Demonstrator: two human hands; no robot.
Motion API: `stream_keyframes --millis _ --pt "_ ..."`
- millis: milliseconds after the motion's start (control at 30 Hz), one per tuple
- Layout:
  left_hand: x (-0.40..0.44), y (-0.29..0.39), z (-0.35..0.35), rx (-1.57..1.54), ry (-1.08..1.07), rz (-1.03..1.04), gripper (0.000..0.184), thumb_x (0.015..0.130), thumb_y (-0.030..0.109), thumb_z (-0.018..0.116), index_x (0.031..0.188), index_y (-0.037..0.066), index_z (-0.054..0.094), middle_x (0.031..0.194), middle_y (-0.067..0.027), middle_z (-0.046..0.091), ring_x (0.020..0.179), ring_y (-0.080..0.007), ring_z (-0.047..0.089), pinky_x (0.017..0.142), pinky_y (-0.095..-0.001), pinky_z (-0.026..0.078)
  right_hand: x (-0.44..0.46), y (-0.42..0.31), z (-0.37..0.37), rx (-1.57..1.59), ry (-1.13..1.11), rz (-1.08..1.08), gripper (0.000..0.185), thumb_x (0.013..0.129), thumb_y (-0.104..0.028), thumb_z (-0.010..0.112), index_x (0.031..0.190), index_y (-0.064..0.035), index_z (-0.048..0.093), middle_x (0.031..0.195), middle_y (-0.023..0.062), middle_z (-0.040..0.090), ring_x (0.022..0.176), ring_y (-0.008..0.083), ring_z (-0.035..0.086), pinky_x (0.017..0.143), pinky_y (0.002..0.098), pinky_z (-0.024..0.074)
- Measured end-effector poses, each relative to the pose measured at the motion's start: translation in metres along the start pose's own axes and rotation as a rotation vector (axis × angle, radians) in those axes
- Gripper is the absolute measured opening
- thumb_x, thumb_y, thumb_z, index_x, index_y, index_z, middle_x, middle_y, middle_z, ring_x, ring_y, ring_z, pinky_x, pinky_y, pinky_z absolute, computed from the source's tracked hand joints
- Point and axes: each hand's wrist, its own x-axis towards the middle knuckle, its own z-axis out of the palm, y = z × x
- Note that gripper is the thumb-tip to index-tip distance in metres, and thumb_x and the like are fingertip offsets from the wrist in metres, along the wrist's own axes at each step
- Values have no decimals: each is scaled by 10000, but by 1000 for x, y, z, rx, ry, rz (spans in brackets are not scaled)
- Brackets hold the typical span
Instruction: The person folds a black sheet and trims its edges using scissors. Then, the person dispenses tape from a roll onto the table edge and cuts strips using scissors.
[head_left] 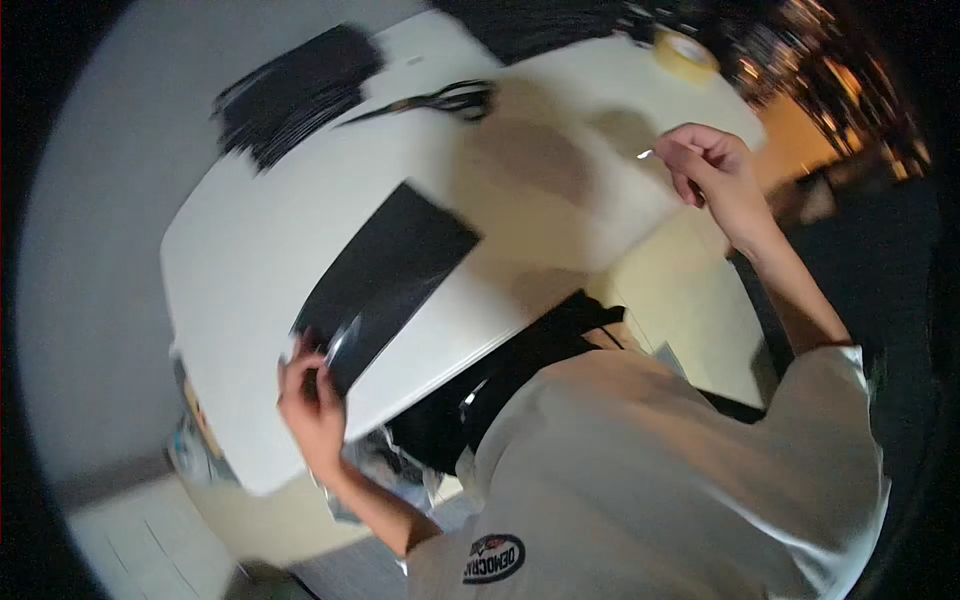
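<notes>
A long black rectangular sheet lies slantwise on the white table, with a glossy, see-through patch near its lower left end. At that end, my left hand has its fingers curled in a pinch on the sheet's corner. Raised over the table's right side, my right hand is closed, thumb against forefinger, on a small shiny white scrap. The scrap's material is too small to make out. Black-handled scissors rest beyond the sheet, their blades pointing left.
A stack of black sheets sits at the table's far left edge. On the far right stands a roll of yellowish tape. The white table ends close to my body, and dark, cluttered items fill the upper right.
</notes>
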Motion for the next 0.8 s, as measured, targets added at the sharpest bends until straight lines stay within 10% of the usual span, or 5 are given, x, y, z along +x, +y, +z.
stream_keyframes --millis 500,800 --pt "3 8 -6 137 149 84 126 752 93 778 866 40 775 1256 -198 736 1317 -460 597 1147 -462 465 64 -45 325 447 -1394 -162 375 1144 -304 418 1305 -43 635 717 3 605 504 51 531 435 192 358" --pt "5 0 -7 170 130 79 156 734 45 778 889 43 767 1226 -189 750 1341 -424 594 1122 -450 489 81 -36 336 94 -1491 77 419 1138 -348 426 1139 -18 683 527 26 528 370 57 399 361 220 299"
